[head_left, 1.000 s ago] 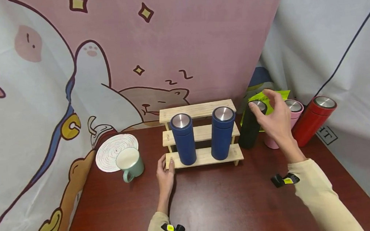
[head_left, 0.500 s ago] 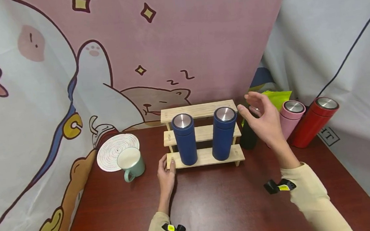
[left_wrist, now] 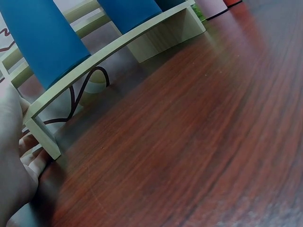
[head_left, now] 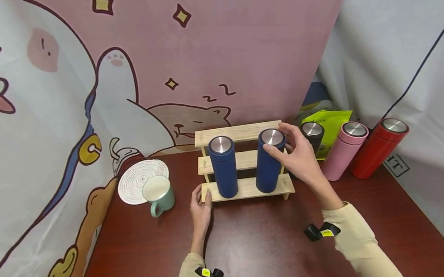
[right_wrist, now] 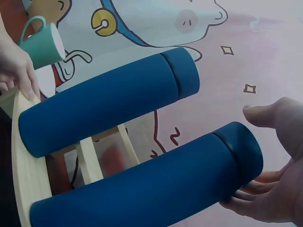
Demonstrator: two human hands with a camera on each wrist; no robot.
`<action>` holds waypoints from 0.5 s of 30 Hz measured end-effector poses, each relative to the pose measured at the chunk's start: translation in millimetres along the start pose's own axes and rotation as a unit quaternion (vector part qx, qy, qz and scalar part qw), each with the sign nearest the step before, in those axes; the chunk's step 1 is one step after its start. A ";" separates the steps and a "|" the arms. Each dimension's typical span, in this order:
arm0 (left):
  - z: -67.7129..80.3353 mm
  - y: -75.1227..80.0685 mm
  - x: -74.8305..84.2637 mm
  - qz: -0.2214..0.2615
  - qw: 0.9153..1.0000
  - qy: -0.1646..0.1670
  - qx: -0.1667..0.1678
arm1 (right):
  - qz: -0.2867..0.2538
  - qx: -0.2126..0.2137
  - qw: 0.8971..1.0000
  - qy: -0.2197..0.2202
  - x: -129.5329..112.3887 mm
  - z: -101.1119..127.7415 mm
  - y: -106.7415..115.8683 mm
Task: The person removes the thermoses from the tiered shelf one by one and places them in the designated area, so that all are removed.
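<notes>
Mug [head_left: 158, 195] and woven coaster [head_left: 139, 184] sit far left, untouched. My left hand [head_left: 201, 208] rests against the left end of the wooden rack [head_left: 246, 189], thumb pressed on the lowest step, steadying it. The left blue flask [head_left: 223, 167] stands beside the right blue flask [head_left: 268, 161] on that step. My right hand [head_left: 296, 156] is cupped about the right flask's cap, fingers spread, thumb not yet closed. I judge this the reach; next I must close round the cap. Black flask [head_left: 312, 135], pink flask [head_left: 343, 150] and red flask [head_left: 377, 147] wait at right.
</notes>
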State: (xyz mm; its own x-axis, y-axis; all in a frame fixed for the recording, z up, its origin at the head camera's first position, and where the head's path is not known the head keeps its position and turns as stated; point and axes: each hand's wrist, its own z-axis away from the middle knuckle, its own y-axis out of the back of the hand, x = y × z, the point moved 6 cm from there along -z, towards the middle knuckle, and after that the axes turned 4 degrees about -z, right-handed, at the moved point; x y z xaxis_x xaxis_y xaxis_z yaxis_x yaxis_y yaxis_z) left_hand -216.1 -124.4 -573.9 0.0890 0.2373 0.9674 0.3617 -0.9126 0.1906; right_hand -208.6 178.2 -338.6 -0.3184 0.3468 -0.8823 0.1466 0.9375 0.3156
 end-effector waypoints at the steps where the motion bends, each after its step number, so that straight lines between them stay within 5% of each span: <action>1: 0.5 0.1 0.1 -0.003 1.000 -0.005 0.004 | 0.002 -0.003 1.000 -0.002 1.9 0.7 -1.2; 15: -0.1 -2.9 -0.4 0.019 0.999 0.027 -0.013 | 0.041 -0.022 0.999 -0.005 18.4 6.4 -4.6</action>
State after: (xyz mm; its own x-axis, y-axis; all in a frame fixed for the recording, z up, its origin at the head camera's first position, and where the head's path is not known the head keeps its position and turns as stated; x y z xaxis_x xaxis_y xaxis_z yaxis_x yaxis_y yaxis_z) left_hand -217.2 -121.9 -574.8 0.0522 0.1843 0.9815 0.3347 -0.9292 0.1567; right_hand -209.1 180.1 -358.4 -0.2975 0.4217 -0.8565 0.1302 0.9067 0.4012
